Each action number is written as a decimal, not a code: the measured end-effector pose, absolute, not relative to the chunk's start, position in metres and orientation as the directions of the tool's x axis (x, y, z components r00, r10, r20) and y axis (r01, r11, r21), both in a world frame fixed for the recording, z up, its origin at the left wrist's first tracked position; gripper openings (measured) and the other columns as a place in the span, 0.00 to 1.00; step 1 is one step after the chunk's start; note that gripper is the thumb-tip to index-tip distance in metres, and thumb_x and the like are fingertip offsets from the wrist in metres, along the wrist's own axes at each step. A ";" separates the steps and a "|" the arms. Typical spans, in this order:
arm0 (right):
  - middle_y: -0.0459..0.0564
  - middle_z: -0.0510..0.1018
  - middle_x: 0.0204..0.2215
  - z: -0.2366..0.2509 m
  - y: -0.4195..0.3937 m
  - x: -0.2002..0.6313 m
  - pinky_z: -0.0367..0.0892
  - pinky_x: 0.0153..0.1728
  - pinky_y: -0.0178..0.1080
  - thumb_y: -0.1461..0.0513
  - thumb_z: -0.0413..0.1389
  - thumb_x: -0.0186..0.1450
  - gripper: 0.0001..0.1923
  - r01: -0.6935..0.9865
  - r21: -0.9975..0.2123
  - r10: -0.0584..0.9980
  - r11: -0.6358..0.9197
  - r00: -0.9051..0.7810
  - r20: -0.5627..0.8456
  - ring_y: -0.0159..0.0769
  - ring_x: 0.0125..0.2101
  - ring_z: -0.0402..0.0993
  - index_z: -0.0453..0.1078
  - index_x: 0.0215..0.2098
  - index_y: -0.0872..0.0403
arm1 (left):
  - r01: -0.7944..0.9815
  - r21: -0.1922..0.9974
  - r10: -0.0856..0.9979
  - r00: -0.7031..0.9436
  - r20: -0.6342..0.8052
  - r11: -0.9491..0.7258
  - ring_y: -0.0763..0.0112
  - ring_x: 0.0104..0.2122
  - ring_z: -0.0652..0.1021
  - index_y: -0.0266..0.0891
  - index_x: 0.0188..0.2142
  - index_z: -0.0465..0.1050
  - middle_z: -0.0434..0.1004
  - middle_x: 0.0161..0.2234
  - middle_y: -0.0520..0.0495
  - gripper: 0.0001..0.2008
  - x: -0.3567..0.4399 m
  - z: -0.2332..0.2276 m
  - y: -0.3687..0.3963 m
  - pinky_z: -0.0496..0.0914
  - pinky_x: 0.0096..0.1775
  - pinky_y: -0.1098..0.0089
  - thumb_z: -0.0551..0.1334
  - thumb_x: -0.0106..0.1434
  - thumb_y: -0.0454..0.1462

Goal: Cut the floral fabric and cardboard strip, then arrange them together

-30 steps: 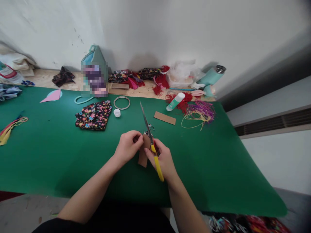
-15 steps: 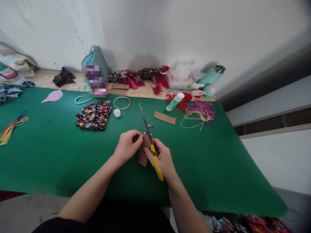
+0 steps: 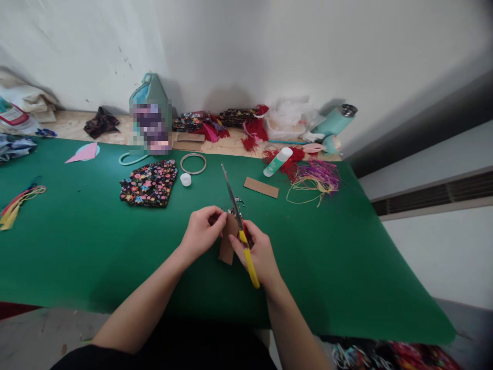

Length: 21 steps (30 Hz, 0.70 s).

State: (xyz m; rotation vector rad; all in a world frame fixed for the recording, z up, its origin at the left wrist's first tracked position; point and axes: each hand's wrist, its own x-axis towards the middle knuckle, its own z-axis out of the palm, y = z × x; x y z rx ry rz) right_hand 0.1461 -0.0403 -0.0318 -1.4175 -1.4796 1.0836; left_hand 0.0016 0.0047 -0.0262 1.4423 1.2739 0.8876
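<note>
My left hand (image 3: 203, 231) pinches the upper end of a brown cardboard strip (image 3: 227, 246) between thumb and fingers. My right hand (image 3: 259, 252) is closed around yellow-handled scissors (image 3: 250, 264), their blades pointing away from me toward the back of the table. The right thumb also rests on the cardboard's right side. Small dark and white scraps (image 3: 239, 201) lie just beyond the fingertips. Farther off is a second cardboard strip (image 3: 261, 187), flat on the green table cover (image 3: 331, 257). The right fingers behind the scissors are partly hidden.
Beyond my hands lie folded floral fabric (image 3: 149, 184), a ring (image 3: 193, 163), a white cap (image 3: 185, 179) and a glue stick (image 3: 278, 162). Purple and yellow threads (image 3: 316, 177) are at the right. A pencil case (image 3: 152, 113) and a teal bottle (image 3: 337, 121) stand along the wall.
Hardly anything differs. Both hands, the cardboard and the scissors stay in nearly the same place, with only a very slight shift.
</note>
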 end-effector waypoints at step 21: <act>0.40 0.62 0.21 -0.031 -0.039 0.146 0.59 0.21 0.32 0.58 0.56 0.59 0.08 0.339 -0.941 1.000 0.008 -0.025 0.000 0.29 0.20 0.59 0.65 0.34 0.54 | 0.393 0.913 0.991 0.109 0.072 -0.109 0.74 0.22 0.73 0.38 0.30 0.71 0.73 0.25 0.50 0.09 -0.002 -0.027 0.004 0.67 0.26 0.74 0.56 0.64 0.39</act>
